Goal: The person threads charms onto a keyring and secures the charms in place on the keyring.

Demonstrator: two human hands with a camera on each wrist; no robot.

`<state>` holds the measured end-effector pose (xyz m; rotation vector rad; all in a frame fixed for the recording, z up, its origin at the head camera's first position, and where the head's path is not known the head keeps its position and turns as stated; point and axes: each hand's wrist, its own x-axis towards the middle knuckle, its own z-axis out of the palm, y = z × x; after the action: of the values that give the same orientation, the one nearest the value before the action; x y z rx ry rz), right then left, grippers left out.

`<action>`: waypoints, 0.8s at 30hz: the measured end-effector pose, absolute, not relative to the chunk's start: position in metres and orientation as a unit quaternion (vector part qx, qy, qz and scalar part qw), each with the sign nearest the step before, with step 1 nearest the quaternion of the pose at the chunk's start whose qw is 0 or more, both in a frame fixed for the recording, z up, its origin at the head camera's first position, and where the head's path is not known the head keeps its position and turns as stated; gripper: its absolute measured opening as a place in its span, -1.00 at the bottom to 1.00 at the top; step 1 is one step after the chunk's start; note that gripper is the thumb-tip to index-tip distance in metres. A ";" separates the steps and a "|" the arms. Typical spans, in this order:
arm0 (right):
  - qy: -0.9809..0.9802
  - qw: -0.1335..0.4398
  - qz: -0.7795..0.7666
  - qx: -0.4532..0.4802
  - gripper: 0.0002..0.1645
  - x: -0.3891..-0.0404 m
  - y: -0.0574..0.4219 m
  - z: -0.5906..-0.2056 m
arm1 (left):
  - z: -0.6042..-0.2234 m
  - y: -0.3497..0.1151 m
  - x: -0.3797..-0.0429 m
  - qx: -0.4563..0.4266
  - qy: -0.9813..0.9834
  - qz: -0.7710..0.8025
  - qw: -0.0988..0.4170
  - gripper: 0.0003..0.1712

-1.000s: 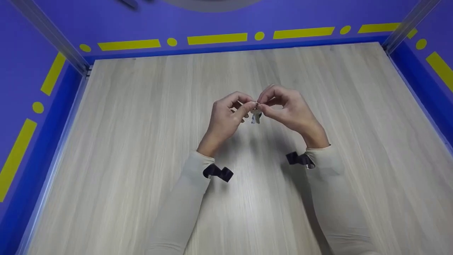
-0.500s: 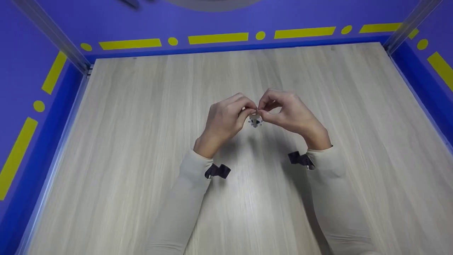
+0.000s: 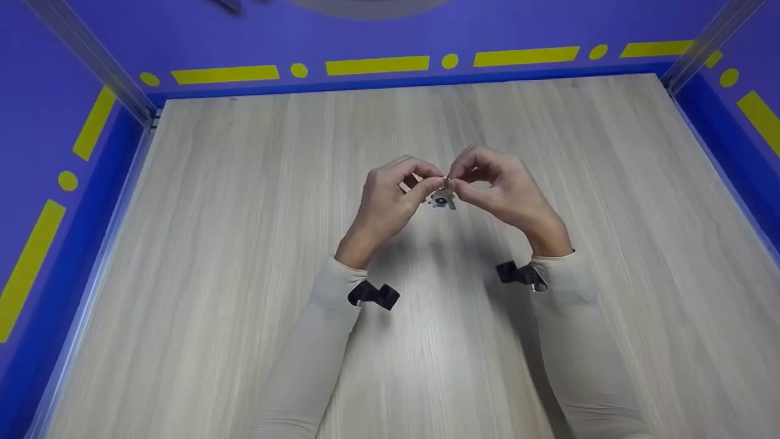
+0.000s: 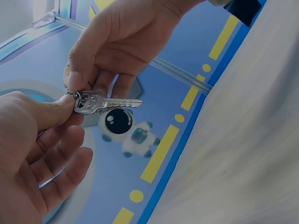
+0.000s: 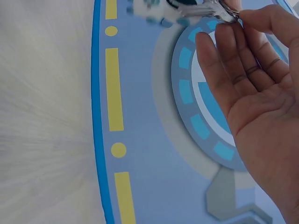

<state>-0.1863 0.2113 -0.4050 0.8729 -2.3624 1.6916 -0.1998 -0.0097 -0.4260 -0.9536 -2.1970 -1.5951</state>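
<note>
In the head view both hands meet above the middle of the table. My left hand [image 3: 390,201] and my right hand [image 3: 499,183] pinch a small metal key ring [image 4: 74,94] between thumb and fingertips, one from each side. A silver key [image 4: 112,103] hangs from the ring, its toothed blade pointing away from the fingers in the left wrist view. Below the hands in the head view dangles a small white astronaut-like charm [image 3: 440,200] with a black visor. In the right wrist view, the key and charm show only at the top edge, and the charm is blurred.
A light wood-grain table [image 3: 244,213] lies under the hands. Blue walls [image 3: 390,36] with yellow dashes and dots border it at the back and both sides. Each sleeve carries a black strap mount [image 3: 375,294] at the wrist.
Both hands dipped slightly toward the person, then rose again, still pinching the ring. The key and charm have swung and turned beneath the fingers.
</note>
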 end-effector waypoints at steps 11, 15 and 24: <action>-0.804 0.037 0.520 0.286 -0.92 -0.186 0.209 -0.403 | -0.423 -0.014 -0.198 -0.366 -0.818 -0.398 0.196 -0.90; -0.788 0.037 0.539 0.296 -0.91 -0.187 0.210 -0.405 | -0.425 -0.013 -0.199 -0.355 -0.801 -0.446 0.185 -0.88; -0.749 0.052 0.588 0.300 -0.92 -0.187 0.212 -0.406 | -0.431 -0.007 -0.200 -0.322 -0.714 -0.614 0.098 -0.84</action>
<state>-0.1875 0.2120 -0.4065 0.9111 -2.2790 1.7892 -0.2001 -0.0071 -0.4308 -0.9532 -2.1126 -1.8172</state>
